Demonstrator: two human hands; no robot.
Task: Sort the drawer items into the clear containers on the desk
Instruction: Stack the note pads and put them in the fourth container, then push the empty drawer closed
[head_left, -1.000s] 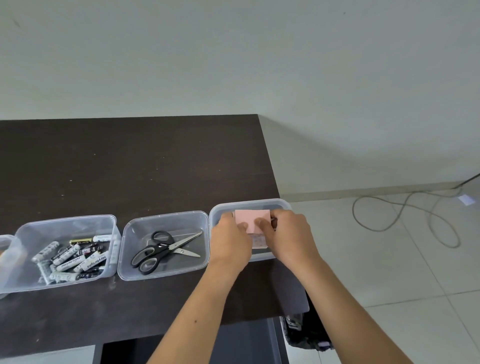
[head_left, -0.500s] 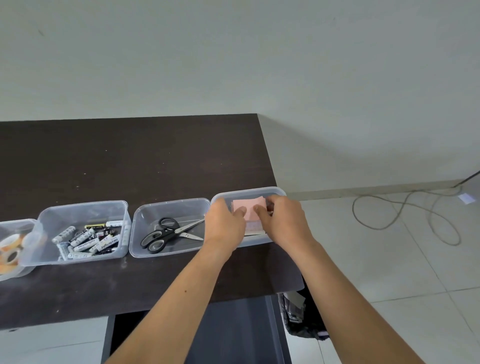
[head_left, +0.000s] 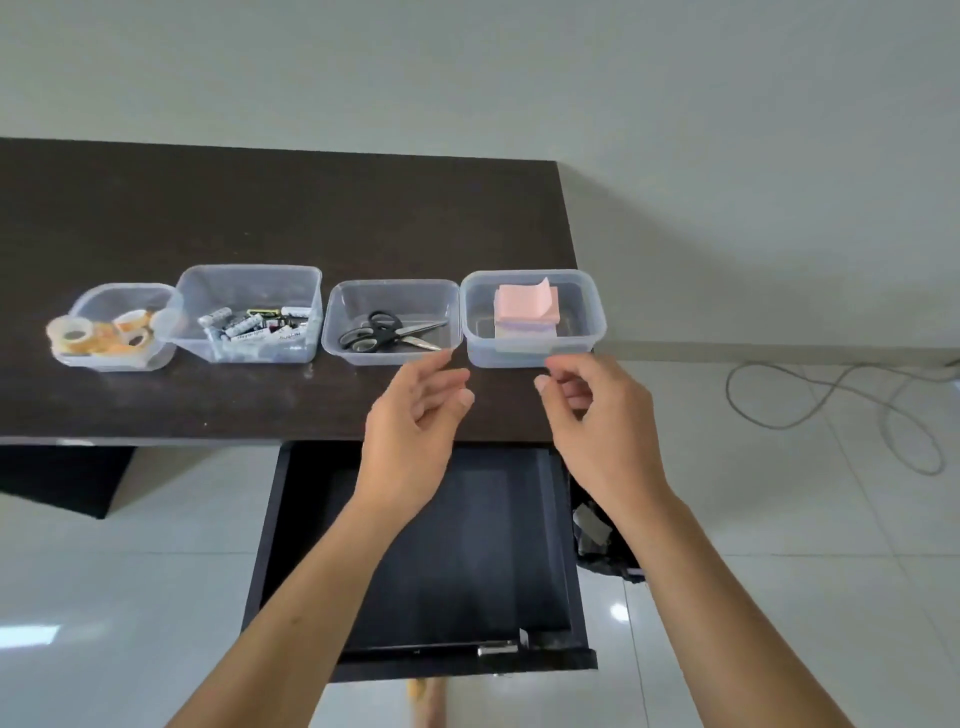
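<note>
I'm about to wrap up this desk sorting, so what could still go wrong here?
The rightmost clear plastic container with the pink sticky-note pad sits close to the dark desk's right edge; a bump from the hands might knock it off. The open black drawer juts out, so it could catch a leg.

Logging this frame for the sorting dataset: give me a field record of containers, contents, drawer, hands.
containers: four clear tubs in a row on the desk
tub 1, leftmost: tape rolls
tub 2: batteries
tub 3: scissors
tub 4, rightmost: pink sticky notes, top sheet curled up
drawer: open, no items visible inside
left hand: empty, fingers relaxed, near tub 3
right hand: empty, loosely curled, near tub 4
</note>
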